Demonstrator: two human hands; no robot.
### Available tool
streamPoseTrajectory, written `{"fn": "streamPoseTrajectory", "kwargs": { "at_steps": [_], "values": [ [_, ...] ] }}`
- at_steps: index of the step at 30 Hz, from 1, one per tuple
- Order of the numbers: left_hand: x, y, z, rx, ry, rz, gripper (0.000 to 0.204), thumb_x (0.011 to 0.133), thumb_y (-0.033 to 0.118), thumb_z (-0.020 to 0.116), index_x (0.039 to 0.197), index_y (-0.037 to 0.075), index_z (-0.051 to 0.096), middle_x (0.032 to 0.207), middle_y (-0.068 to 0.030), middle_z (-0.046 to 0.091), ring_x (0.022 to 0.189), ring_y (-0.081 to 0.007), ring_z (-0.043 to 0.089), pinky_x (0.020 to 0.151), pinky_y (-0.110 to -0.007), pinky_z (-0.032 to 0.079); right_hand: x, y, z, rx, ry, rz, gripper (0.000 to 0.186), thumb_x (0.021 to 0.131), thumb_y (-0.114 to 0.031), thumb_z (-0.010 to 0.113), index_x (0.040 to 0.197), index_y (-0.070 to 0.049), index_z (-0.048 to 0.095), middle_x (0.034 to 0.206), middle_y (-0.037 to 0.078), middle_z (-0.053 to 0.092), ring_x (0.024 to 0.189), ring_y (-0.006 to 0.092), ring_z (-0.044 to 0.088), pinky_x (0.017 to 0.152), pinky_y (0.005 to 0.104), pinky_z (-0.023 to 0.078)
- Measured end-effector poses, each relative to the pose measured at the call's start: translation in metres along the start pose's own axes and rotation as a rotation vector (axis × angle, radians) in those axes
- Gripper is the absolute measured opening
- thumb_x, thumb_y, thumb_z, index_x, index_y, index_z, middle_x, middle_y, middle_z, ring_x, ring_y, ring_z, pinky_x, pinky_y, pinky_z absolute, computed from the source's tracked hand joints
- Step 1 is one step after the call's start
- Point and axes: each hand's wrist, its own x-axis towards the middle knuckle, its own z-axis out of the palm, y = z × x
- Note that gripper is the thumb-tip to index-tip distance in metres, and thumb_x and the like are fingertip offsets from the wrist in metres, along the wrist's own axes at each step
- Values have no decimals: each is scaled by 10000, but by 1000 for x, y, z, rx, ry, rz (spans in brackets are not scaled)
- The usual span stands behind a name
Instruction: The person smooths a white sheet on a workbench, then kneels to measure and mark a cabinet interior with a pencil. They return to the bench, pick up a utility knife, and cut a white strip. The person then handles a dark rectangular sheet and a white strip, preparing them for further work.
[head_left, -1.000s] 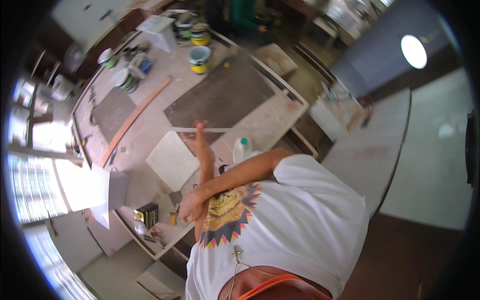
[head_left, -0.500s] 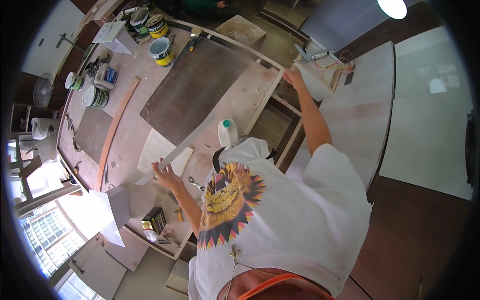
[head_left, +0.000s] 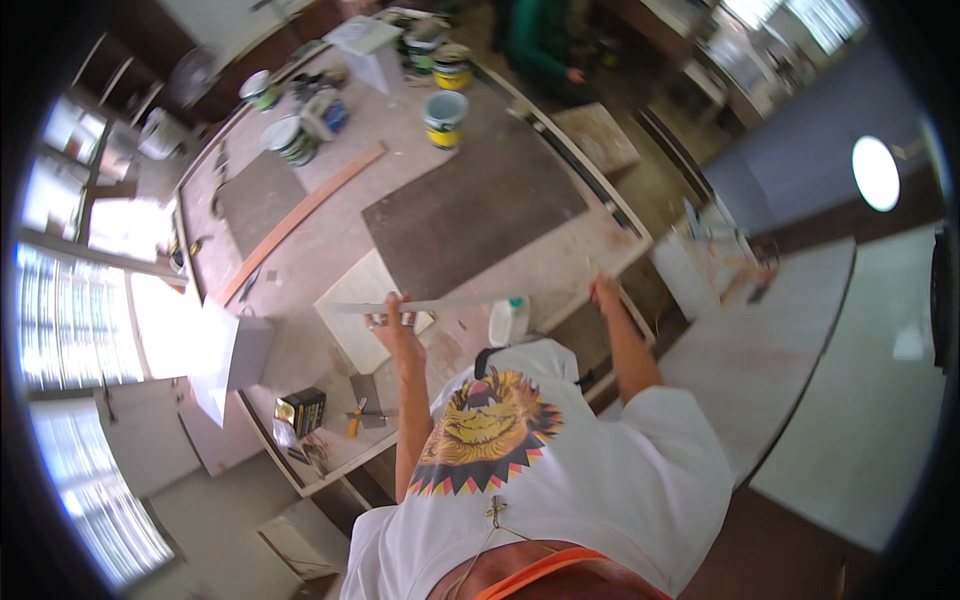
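Observation:
My left hand [head_left: 396, 328] holds a long, thin pale strip [head_left: 455, 304] near its left end, fingers curled round it. Level above the near part of the workbench, the strip reaches toward my right hand [head_left: 605, 292], but its right end blurs out. My right hand is closed at the bench's right edge; what it pinches, if anything, cannot be made out. A white square panel [head_left: 352, 325] lies under the left hand. Between my hands, close to my body, stands a white bottle with a green cap [head_left: 509, 320]. A large dark brown sheet [head_left: 470, 215] lies beyond the strip.
On the bench [head_left: 330, 225] lie a curved brown wooden strip [head_left: 305, 212] and an orange-handled tool [head_left: 354, 420]. Paint tubs [head_left: 445, 120] and a white jug [head_left: 325, 113] stand farther back. A person in a green sleeve [head_left: 540, 40] is beyond. A grey-white panel [head_left: 770, 350] stands right.
The view has turned, so the bench appears shifted right. The pale strip has swung from a steep slant to nearly level in view. My left hand still holds it; my right hand stays closed.

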Motion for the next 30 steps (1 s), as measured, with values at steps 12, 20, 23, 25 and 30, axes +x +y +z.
{"fn": "streamPoseTrajectory", "kwargs": {
  "at_steps": [12,20,23,25,30],
  "values": [
    [-11,-3,-42,-25,92,-38,1060,879,281,799,1566,80,17,1320,-175,488,1165,-315,623,934,-487,506,-78,-1,139,-18,-553,158,312,975,-183,535,1248,-52,612,750,63,659,576,113,618,463,238,478],
    [13,17,-40,-103,108,18,1055,870,301,806,1563,79,43,1318,-178,480,1159,-303,632,939,-487,512,-70,19,137,-106,-564,122,308,959,-199,544,1191,-29,654,761,71,682,607,131,641,515,265,515],
    [21,17,-41,-120,119,31,1032,868,292,809,1558,88,69,1296,-160,504,1143,-290,642,929,-479,517,-71,32,146,-161,-668,70,317,947,-159,548,1222,-20,624,791,90,679,614,150,651,554,287,547],
    [21,16,-47,-129,131,39,1005,871,282,808,1551,98,92,1280,-145,521,1133,-282,647,913,-470,523,-73,24,147,-134,-680,109,309,943,-150,551,1205,-11,636,810,100,685,628,157,659,584,299,561],
    [18,11,-43,-124,103,7,930,887,253,791,1531,117,134,1252,-114,555,1125,-268,652,869,-446,535,-69,26,148,-135,-629,132,319,944,-186,549,1185,-16,671,807,131,712,634,177,678,605,320,568]
  ]
}}
